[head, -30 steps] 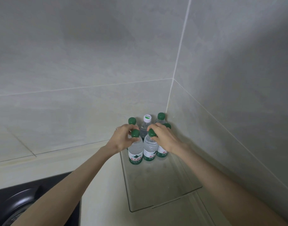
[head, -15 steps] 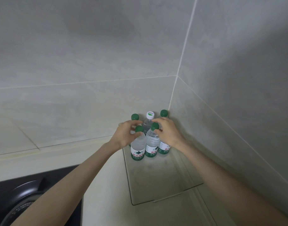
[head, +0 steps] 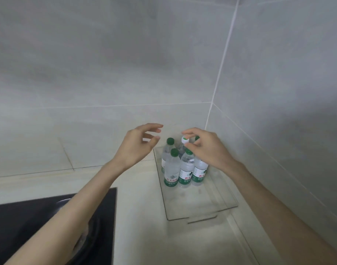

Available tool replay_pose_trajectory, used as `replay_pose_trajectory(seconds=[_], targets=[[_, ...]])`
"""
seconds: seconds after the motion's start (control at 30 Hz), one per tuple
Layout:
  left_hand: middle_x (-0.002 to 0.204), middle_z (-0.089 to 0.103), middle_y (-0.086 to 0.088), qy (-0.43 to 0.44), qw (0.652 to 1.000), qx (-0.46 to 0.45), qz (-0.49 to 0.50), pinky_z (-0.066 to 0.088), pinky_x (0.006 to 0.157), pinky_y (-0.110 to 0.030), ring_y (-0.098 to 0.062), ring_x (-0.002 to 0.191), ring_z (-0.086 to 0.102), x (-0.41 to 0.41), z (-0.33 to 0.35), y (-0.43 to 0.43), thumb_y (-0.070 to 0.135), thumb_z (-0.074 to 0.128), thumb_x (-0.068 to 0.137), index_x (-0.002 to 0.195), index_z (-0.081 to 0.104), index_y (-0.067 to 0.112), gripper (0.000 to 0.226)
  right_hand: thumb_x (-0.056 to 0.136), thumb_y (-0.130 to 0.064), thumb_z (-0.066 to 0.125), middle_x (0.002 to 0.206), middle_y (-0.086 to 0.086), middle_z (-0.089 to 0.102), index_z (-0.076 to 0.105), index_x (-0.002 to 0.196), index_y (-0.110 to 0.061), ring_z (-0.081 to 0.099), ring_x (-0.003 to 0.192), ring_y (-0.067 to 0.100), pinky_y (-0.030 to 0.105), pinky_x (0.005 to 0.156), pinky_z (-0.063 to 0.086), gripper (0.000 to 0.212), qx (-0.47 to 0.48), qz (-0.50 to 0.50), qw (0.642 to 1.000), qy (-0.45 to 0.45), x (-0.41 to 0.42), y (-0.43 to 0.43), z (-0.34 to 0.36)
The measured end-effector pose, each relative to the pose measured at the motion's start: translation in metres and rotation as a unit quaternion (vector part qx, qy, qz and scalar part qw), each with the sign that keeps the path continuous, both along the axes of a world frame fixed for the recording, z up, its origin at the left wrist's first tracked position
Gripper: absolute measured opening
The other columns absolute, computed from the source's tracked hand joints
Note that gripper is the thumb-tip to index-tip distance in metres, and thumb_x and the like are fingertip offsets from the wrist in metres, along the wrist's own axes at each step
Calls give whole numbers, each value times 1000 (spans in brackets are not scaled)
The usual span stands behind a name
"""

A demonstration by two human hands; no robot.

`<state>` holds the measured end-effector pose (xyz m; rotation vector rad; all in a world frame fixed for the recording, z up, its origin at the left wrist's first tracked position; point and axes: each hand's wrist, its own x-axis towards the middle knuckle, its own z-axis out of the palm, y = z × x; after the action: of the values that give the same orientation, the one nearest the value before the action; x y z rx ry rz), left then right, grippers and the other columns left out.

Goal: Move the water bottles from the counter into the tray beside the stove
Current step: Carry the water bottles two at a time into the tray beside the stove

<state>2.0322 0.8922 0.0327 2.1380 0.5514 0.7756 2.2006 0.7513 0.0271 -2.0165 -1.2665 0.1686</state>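
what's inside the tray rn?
Bottles stand upright, bunched at the far end of the tray; its near half is bare. Six show, but the right hand covers part of two, and anything behind them is hidden.

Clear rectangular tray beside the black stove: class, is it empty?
No, several clear plastic water bottles with green labels stand upright at the far end of the tray.

Free tray (head: pixel 199 200) front, bottles (head: pixel 185 167) behind

The front water bottles (head: pixel 172 167) wear green-and-white labels (head: pixel 171 180) reading "农夫山"; smaller print below begins "饮用", the rest unreadable.
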Motion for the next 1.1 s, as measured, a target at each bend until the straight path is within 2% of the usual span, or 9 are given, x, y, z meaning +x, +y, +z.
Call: replay_pose_trajectory(seconds=[0.07, 0.13, 0.27, 0.4, 0.53, 0.7, 0.8, 0.93, 1.1], targets=[[105, 67, 14, -15, 1000, -20, 8, 45, 71, -5, -3, 89, 65, -22, 9, -8, 16, 60, 90, 114, 63, 33, 29, 87, -17, 64, 104, -15, 66, 64, 115, -31, 68, 74, 10, 26, 72, 52, 32, 24, 3, 1000, 20, -19, -10, 9], [106, 68, 15, -27, 998, -48, 9, 47, 72, -8, -1, 88, 65, -44, 15, -16, 17, 60, 91, 114, 63, 34, 29, 87, -15, 65, 100, -18, 66, 64, 113, -31, 68, 70, 6, 21, 68, 52, 31, 48, 2, 998, 44, -37, -20, 15], [109, 69, 9, -62, 988, -140, 7, 55, 88, -34, -17, 97, 66, -84, 20, -35, 13, 60, 91, 111, 64, 34, 29, 88, -14, 65, 102, -18, 67, 64, 114, -29, 66, 77, -1, 15, 71, 51, 31, 95, 3, 989, 118, -78, -40, 23], [109, 70, 5, -91, 973, -209, 21, 57, 86, -32, -19, 98, 68, -126, 16, -57, 12, 58, 92, 110, 65, 30, 27, 88, -7, 65, 109, -4, 70, 64, 119, -18, 66, 83, 6, 24, 78, 57, 33, 132, 20, 955, 265, -123, -58, 24], [109, 70, 2, -84, 966, -240, 50, 57, 87, -32, -16, 94, 69, -167, 1, -78, 14, 58, 93, 115, 65, 25, 26, 89, -4, 62, 110, -3, 70, 65, 116, -20, 66, 83, 12, 32, 83, 57, 31, 124, 40, 921, 367, -166, -74, 16], [109, 70, 2, -76, 961, -245, 100, 57, 83, -24, -15, 94, 69, -219, -12, -109, 15, 56, 94, 119, 63, 21, 27, 92, -6, 60, 108, -7, 69, 63, 109, -24, 63, 79, 12, 24, 75, 56, 26, 159, 33, 927, 338, -216, -90, -7], [109, 70, 2, -76, 959, -242, 128, 57, 85, -27, -14, 94, 70, -246, -18, -128, 15, 57, 93, 118, 64, 22, 27, 92, -5, 60, 107, -6, 68, 63, 109, -24, 63, 76, 11, 19, 70, 54, 26, 162, 39, 917, 362, -235, -102, -20], [107, 71, 3, -87, 950, -247, 172, 57, 85, -28, -15, 95, 69, -281, -28, -165, 16, 58, 93, 116, 64, 24, 26, 92, -5, 60, 108, -4, 69, 63, 110, -24, 63, 77, 13, 22, 73, 55, 26, 139, 58, 906, 395, -255, -124, -32], [110, 69, 6, -77, 942, -245, 216, 57, 84, -28, -13, 98, 68, -321, -48, -228, 17, 58, 93, 118, 63, 26, 27, 92, -6, 60, 107, -6, 69, 63, 113, -22, 64, 77, 11, 20, 71, 54, 26, 96, 107, 907, 395, -281, -156, -46]])
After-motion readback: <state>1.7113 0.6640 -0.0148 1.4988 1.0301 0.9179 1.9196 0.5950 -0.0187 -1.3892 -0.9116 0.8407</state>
